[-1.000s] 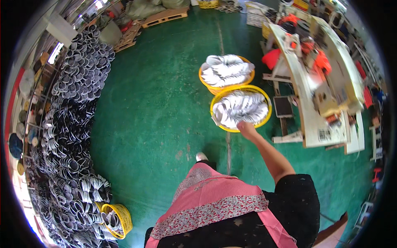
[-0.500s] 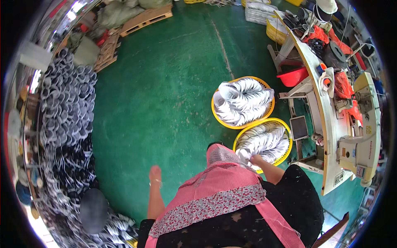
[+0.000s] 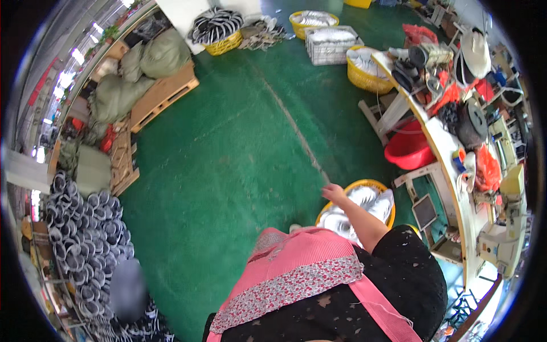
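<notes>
My right hand [image 3: 335, 194] hangs over the far left edge of a yellow basket [image 3: 392, 215], apart from what is in it. Its fingers are loosely bent and somewhat blurred, and I see nothing held in them. Nested stacks of curved white pieces [image 3: 362, 196] fill the basket; my forearm covers some of them. A second yellow basket shows only as a sliver of rim [image 3: 417, 230] beside my sleeve. My left hand is out of view.
To the right runs a long workbench [image 3: 424, 117] with a sewing machine [image 3: 497, 242], bags and cords. Under it sits a red basin [image 3: 407, 149]. Piles of curved grey pieces [image 3: 85, 242] line the left, near a wooden pallet [image 3: 165, 94]. Filled baskets and a white crate [image 3: 330, 52] stand far off.
My right hand has left the pieces in the nearer basket and swung forward and left. My left hand has gone out of view. The view has moved forward, bringing the baskets closer to my body.
</notes>
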The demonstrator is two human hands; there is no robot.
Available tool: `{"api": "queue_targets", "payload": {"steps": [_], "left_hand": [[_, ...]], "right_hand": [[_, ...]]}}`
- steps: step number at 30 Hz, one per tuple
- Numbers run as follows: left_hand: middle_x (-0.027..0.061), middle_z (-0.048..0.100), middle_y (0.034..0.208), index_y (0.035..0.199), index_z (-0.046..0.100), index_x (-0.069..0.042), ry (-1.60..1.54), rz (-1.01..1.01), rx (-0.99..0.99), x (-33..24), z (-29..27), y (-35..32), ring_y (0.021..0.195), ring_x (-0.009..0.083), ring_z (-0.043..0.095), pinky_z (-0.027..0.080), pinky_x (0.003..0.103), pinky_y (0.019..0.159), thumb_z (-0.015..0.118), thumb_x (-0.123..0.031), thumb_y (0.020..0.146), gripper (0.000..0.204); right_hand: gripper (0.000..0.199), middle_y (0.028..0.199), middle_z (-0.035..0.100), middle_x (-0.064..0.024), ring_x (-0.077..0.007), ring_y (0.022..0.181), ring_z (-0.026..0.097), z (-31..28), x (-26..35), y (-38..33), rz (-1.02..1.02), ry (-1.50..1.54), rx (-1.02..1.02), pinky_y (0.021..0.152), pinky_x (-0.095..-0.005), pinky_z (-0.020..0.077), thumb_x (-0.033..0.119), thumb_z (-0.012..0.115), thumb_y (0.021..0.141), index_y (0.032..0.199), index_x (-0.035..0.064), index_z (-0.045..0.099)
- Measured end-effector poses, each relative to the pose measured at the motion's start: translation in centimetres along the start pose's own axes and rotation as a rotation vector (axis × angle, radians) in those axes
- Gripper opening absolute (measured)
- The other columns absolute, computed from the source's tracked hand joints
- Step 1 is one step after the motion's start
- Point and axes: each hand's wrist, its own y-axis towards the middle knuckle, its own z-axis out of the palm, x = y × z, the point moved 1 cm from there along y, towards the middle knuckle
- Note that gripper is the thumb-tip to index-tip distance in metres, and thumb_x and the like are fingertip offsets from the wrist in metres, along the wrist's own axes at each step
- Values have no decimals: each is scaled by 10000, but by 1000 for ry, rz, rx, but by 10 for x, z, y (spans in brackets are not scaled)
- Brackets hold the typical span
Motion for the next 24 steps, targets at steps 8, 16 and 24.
{"api": "queue_targets", "payload": {"steps": [8,16,24], "left_hand": [[138,694,865,958,695,-74,106,211,188,-116,-74,332,814,294,676,541,404,734,627,-269,846,235],[177,682,872,936,690,-57,497,265,324,-224,-201,727,832,354,672,543,446,736,577,-249,854,237],[161,679,908,1009,634,-42,203,605,-68,-667,-289,1040,832,335,658,532,411,764,595,-107,894,138]], "right_hand": [[238,891,694,-179,-392,869,661,40,328,221,-608,-140,96,743,-475,521,272,562,892,904,45,632],[296,931,713,-126,-309,879,683,-36,181,388,115,-630,147,764,-432,559,358,566,836,927,124,723],[284,987,705,-188,-386,965,667,-146,152,467,640,-45,-374,844,-466,540,252,529,841,914,74,738]]}}
